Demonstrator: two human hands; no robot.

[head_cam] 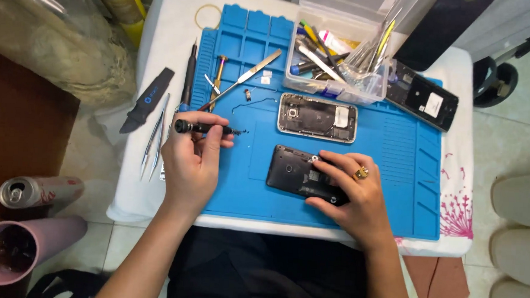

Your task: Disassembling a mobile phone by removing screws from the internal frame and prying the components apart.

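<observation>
Blue mat [390,174]: left hand [191,163] curled around screwdriver [202,127].
</observation>
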